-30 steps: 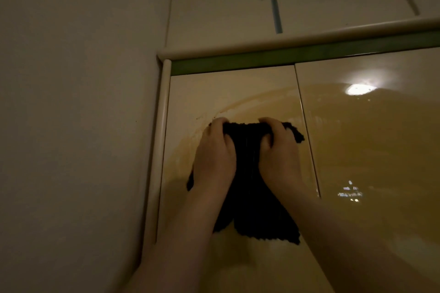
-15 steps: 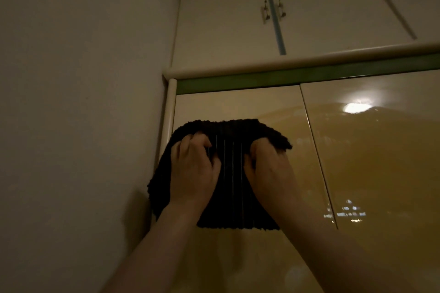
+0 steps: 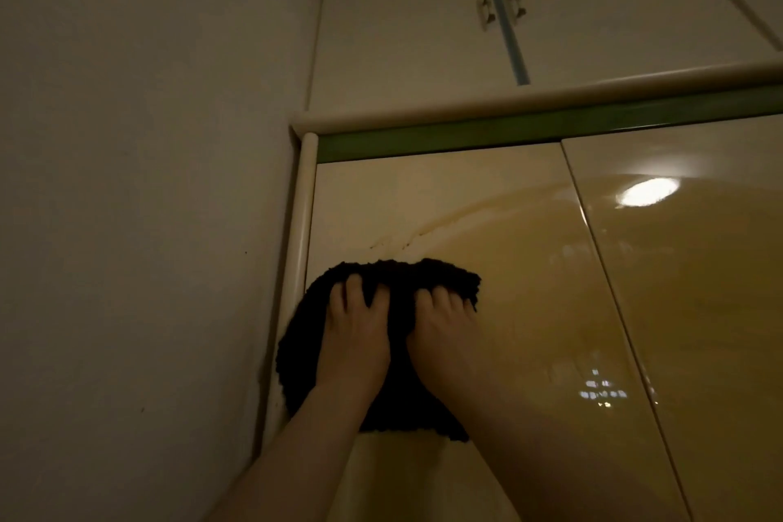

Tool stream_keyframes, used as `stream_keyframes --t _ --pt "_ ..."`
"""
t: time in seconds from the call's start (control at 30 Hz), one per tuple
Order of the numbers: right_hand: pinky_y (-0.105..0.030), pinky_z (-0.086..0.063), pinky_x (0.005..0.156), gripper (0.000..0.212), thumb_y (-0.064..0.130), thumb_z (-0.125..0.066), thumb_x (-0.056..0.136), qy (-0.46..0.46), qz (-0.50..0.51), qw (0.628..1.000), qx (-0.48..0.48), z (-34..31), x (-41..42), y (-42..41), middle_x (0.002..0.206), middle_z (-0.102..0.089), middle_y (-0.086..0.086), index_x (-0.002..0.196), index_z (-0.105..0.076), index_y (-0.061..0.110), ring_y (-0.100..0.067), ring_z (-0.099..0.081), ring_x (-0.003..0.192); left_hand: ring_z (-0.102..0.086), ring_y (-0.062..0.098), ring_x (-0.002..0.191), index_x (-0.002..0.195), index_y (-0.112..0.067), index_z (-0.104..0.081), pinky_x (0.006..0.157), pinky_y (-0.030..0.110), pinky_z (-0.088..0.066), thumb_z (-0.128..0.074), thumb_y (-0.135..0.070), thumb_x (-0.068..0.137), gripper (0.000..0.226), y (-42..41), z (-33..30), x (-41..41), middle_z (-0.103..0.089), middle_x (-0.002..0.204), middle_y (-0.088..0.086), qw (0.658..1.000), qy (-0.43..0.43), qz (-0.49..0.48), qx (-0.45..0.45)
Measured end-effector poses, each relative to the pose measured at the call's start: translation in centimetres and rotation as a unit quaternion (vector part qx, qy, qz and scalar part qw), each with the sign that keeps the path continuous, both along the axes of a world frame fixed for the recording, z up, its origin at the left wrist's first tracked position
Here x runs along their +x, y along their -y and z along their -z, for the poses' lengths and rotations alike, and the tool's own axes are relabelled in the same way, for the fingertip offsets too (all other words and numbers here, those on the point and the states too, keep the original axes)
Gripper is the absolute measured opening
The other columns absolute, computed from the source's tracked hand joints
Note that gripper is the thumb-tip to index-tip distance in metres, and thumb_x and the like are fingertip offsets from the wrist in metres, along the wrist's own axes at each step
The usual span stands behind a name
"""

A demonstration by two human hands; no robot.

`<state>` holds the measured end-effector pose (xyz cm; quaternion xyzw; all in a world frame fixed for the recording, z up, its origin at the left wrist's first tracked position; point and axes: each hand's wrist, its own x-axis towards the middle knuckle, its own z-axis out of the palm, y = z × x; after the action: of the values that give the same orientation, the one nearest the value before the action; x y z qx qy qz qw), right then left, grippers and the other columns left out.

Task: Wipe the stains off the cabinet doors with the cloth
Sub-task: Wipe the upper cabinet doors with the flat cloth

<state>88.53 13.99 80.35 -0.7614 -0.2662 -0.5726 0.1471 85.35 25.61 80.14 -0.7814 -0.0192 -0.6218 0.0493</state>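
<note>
Black, nubby fabric bunches under the fingers (image 3: 355, 288) of the left hand (image 3: 354, 335), which are slightly spread and hooked into the cloth's upper edge; the fingers of the right hand (image 3: 442, 333) do the same just beside them at 3 o'clock. Both hands seem to grip and press at once, probably so the cloth (image 3: 398, 356) neither slides down the glossy panel nor slips out from under the palms. The cloth lies flat against the left cabinet door (image 3: 423, 199), its left margin overlapping the rounded cream post (image 3: 303, 225) at 9 o'clock, likely to reach the door's very edge. At 12 o'clock from the cloth, a curved pale stain line (image 3: 445, 220) with small specks crosses the door, not yet covered. The right-hand door (image 3: 699, 288) at 3 o'clock reflects a lamp. Judging by this, wiping is under way, with the marks above to be reached.
</note>
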Motion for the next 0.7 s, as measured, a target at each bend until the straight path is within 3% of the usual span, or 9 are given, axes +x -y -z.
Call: stream_keyframes --t 0.1,0.23,0.37,0.43,0.53,0.63,0.7 --pt "-0.052 -0.024 0.109 0.032 0.026 -0.037 0.096 0.007 0.046 0.999 0.006 -1.4 -0.4 -1.7 0.126 -0.045 -0.013 0.123 -0.04 0.009 -0.032 -0.039 0.122 -0.03 0.026 0.116 0.142 -0.018 -0.024 0.089 0.03 -0.043 -0.063 -0.012 0.084 0.07 -0.1 -0.9 0.4 -0.024 0.134 0.011 1.0 0.019 -0.013 -0.005" --pt "-0.054 -0.02 0.111 0.043 0.032 -0.026 0.102 -0.023 0.089 0.995 0.04 -3.9 -1.2 -2.8 0.148 -0.026 -0.019 0.135 -0.032 0.005 -0.037 -0.022 0.137 -0.04 0.026 0.114 0.145 -0.015 -0.01 0.091 0.034 -0.043 -0.075 -0.026 0.077 0.095 0.1 -2.5 0.6 -0.034 0.134 0.012 0.997 0.025 -0.049 -0.045" --pt "-0.048 -0.018 0.113 0.049 0.031 -0.034 0.1 0.032 0.082 0.996 0.015 -4.5 -0.6 -2.2 0.15 -0.022 -0.018 0.143 -0.02 0.011 -0.034 -0.021 0.138 -0.038 0.026 0.117 0.141 -0.012 -0.025 0.095 0.033 -0.032 -0.061 -0.027 0.085 0.068 0.1 -3.8 0.0 -0.038 0.135 0.012 0.994 0.022 -0.088 -0.06" --pt "-0.047 -0.01 0.115 0.06 0.032 -0.037 0.098 0.044 0.098 0.994 -0.013 -4.2 0.0 -1.7 0.154 -0.013 -0.018 0.148 -0.012 0.011 -0.034 -0.012 0.141 -0.034 0.027 0.122 0.14 -0.01 -0.03 0.099 0.034 -0.03 -0.054 -0.022 0.089 0.057 0.0 -3.9 -0.1 -0.032 0.142 0.015 0.995 0.013 -0.065 -0.079" --pt "-0.047 -0.003 0.116 0.056 0.028 -0.034 0.099 0.063 0.106 0.991 -0.044 -4.0 0.3 -2.1 0.157 -0.001 -0.022 0.147 -0.018 0.003 -0.036 -0.001 0.144 -0.016 0.029 0.139 0.145 -0.006 -0.023 0.113 0.038 -0.02 -0.051 -0.012 0.095 0.058 0.1 -3.5 0.2 -0.009 0.158 0.016 0.993 0.014 0.038 -0.115" --pt "-0.045 -0.005 0.117 0.054 0.026 -0.028 0.1 0.069 0.083 0.993 -0.039 -4.4 0.6 -2.8 0.156 -0.002 -0.025 0.145 -0.015 -0.001 -0.035 -0.004 0.144 0.0 0.019 0.146 0.153 -0.012 -0.003 0.12 0.038 -0.011 -0.039 -0.011 0.101 0.063 0.2 -3.6 0.3 0.009 0.161 0.005 0.963 0.043 0.22 -0.152" --pt "-0.044 -0.005 0.117 0.054 0.027 -0.025 0.101 0.067 0.065 0.995 -0.021 -4.9 1.0 -2.8 0.156 -0.007 -0.023 0.146 -0.014 0.001 -0.034 -0.008 0.144 0.003 0.018 0.147 0.153 -0.01 -0.008 0.12 0.038 -0.008 -0.039 -0.004 0.099 0.062 -0.2 -4.3 0.7 0.009 0.161 0.007 0.966 0.059 0.216 -0.132"
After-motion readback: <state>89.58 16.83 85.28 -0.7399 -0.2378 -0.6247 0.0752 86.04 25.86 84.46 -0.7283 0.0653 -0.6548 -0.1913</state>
